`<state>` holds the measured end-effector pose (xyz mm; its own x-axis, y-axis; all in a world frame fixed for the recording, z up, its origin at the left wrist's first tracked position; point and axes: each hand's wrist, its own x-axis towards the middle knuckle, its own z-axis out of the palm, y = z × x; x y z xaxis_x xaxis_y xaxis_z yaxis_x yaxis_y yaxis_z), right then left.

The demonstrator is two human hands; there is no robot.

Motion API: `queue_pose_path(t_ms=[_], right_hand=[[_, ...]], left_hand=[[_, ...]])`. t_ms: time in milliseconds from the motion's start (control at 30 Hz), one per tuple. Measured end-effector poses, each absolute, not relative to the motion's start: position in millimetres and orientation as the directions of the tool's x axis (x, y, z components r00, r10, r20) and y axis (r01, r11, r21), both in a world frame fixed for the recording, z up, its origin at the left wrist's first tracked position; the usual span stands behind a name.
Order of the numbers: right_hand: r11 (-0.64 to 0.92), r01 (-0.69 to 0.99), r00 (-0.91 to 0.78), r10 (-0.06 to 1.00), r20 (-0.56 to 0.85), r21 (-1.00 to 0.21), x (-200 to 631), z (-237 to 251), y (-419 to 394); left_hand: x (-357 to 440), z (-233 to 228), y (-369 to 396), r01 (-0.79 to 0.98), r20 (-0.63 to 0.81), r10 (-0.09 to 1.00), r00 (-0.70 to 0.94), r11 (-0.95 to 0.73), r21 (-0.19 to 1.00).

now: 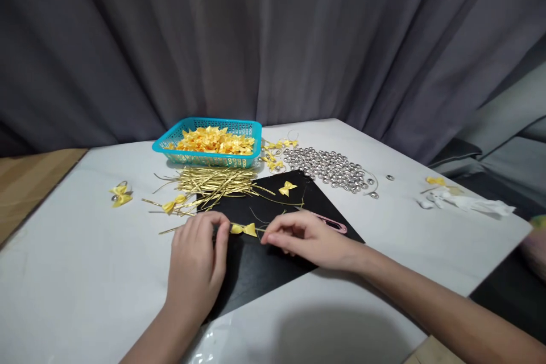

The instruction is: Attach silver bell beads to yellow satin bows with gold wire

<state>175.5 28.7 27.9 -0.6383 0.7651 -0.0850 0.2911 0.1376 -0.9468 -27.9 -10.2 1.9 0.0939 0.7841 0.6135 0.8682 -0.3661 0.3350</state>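
Both hands, the left hand [200,250] and right hand [298,236], pinch one yellow bow [244,230] on its gold wire [179,229]; few finished bows [120,194] lie left, the far basket [191,125] full.

Bare table [85,273] lies open at the near left and near right. Behind the black sheet [264,267], the gold wire pile [213,182], teal basket [209,142] and silver beads [328,168] block the way. A pink pin [333,223] lies just beside the right hand [307,236].
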Motion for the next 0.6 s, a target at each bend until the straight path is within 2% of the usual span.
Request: queue_pose_path(t_ms=[100,167,233,300,367,500,567,600], right_hand=[[0.284,0.37,-0.557,0.83,0.034,-0.885,183.7,29.8,37.5],[0.468,0.423,-0.498,0.835,0.233,-0.776,183.7,29.2,37.4],[0.637,0.448,-0.468,0.765,0.442,-0.627,178.7,27.4,32.2],[0.728,0.42,-0.479,0.685,0.55,-0.542,171.0,24.6,24.9],[0.76,0.361,-0.495,0.648,0.579,-0.541,163.9,21.1,19.1],[0.719,0.243,-0.528,0.661,0.532,-0.651,158.2,13.3,16.7],[0.7,0.188,-0.541,0.66,0.522,-0.689,158.1,11.1,17.2],[0.683,0.168,-0.527,0.672,0.521,-0.711,157.9,10.9,17.1]], left_hand=[[-27.9,4.4,-9.8,0.786,0.54,0.841,0.027,-0.352,0.508],[-24.4,6.4,-12.0,0.733,0.513,0.857,0.046,-0.378,0.566],[-20.0,7.6,-15.4,0.707,0.496,0.863,0.095,-0.409,0.576],[-16.2,8.1,-18.9,0.708,0.499,0.853,0.152,-0.446,0.547],[-14.1,8.1,-21.8,0.724,0.526,0.831,0.18,-0.474,0.502],[-14.4,8.4,-25.0,0.73,0.566,0.804,0.182,-0.496,0.471],[-13.8,8.8,-26.0,0.673,0.53,0.837,0.139,-0.472,0.569],[-12.5,9.0,-26.6,0.607,0.482,0.871,0.097,-0.436,0.664]])
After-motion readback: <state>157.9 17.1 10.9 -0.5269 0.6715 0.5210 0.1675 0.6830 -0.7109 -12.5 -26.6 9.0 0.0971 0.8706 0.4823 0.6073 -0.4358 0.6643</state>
